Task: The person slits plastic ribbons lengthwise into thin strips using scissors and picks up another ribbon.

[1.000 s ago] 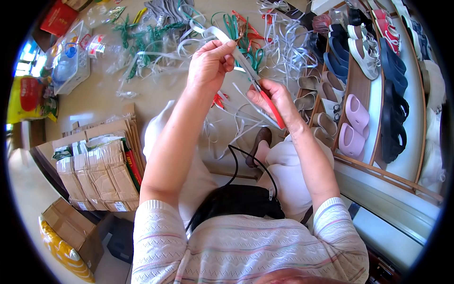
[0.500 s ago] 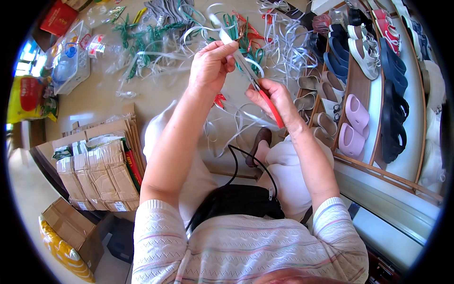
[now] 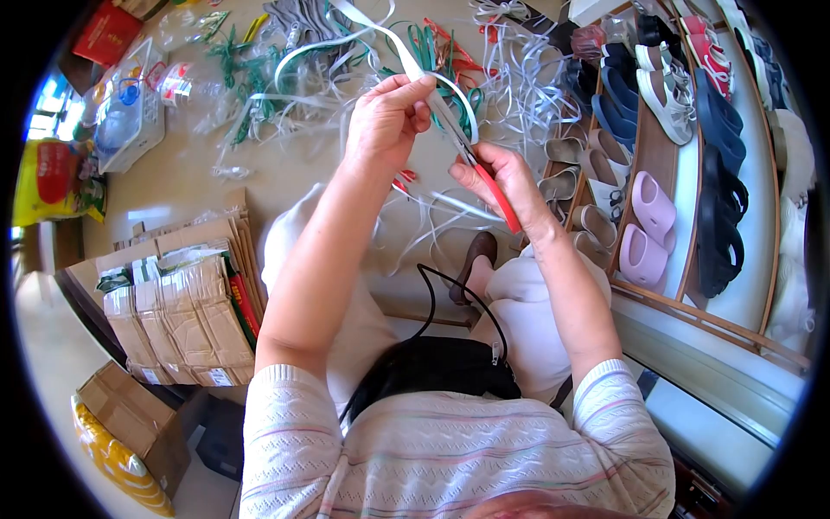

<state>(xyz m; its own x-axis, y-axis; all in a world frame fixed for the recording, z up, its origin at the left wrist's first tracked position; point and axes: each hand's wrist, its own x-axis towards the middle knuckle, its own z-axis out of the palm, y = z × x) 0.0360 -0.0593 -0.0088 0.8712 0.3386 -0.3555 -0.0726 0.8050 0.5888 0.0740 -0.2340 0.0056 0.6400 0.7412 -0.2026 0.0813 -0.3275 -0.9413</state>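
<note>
My left hand (image 3: 385, 121) pinches a white plastic strap (image 3: 405, 54) between thumb and fingertips. Beyond that pinch the strap loops up and away, with another curl dropping on the right. In my right hand (image 3: 510, 182) are scissors with red handles (image 3: 499, 197); their metal blades (image 3: 451, 123) point up and left, reaching to my left fingertips. Whether the blades touch the strap I cannot tell. Below my hands, more white strips (image 3: 428, 227) and a small red piece (image 3: 403, 180) hang or lie near the floor.
Tangled white strips (image 3: 527, 78) and green strips (image 3: 259, 82) cover the floor ahead. A shoe rack (image 3: 657, 164) stands on the right. Flattened cardboard (image 3: 177, 316) is stacked on the left, below a white basket (image 3: 138, 130). A black bag (image 3: 432, 368) rests on my lap.
The white strap beyond my left hand has swung into a wider, higher loop, and a curl now hangs right of the blades. Both hands and the scissors stay almost in place.
</note>
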